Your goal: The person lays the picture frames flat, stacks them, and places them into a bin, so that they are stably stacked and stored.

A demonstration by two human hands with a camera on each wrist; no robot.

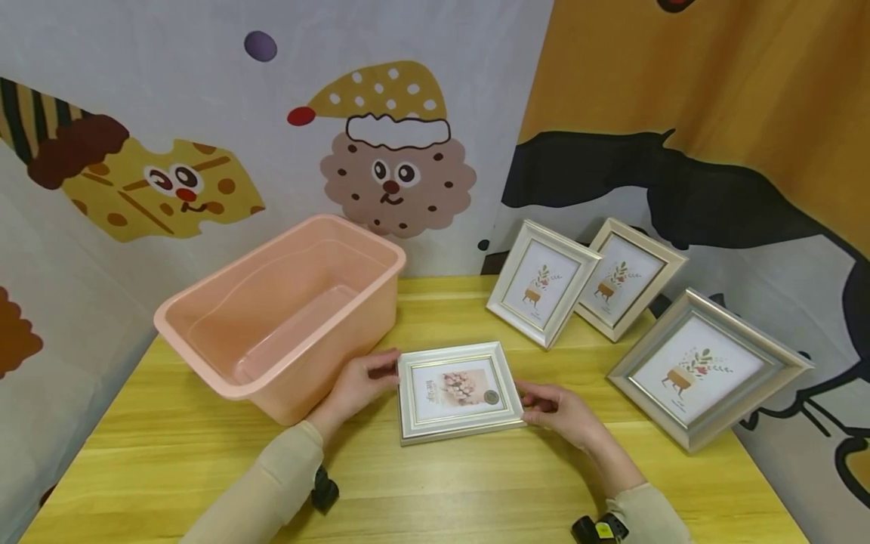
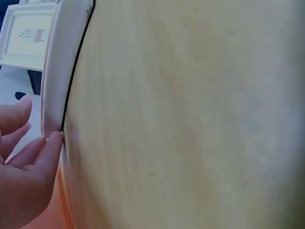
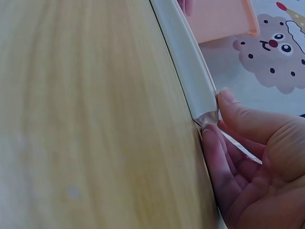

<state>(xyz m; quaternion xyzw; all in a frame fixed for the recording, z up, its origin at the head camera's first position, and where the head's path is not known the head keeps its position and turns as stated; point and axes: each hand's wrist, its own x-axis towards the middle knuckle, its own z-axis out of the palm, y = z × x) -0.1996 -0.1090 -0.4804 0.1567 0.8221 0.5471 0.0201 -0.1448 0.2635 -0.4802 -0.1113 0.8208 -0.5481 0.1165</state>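
Observation:
A white picture frame [image 1: 448, 431] with a flower print lies face up on the wooden table, a round dark sticker on its print. Fingertips of my left hand [image 1: 358, 387] touch its left edge; in the left wrist view the thumb [image 2: 16, 114] stands apart from the frame's side [image 2: 64, 62]. At the opposite edge my right hand [image 1: 560, 412] pinches the frame near a corner. The right wrist view has its thumb [image 3: 238, 112] on the upper edge and its other fingers curled low at the corner.
A pink plastic tub [image 1: 340, 344] stands left, close behind my left hand. Three frames with plant prints stand at the right: a white one [image 1: 506, 291], a cream one [image 1: 669, 266] and a larger silver one [image 1: 652, 400]. A cartoon-printed cloth [image 1: 224, 45] hangs behind the table [image 1: 435, 499].

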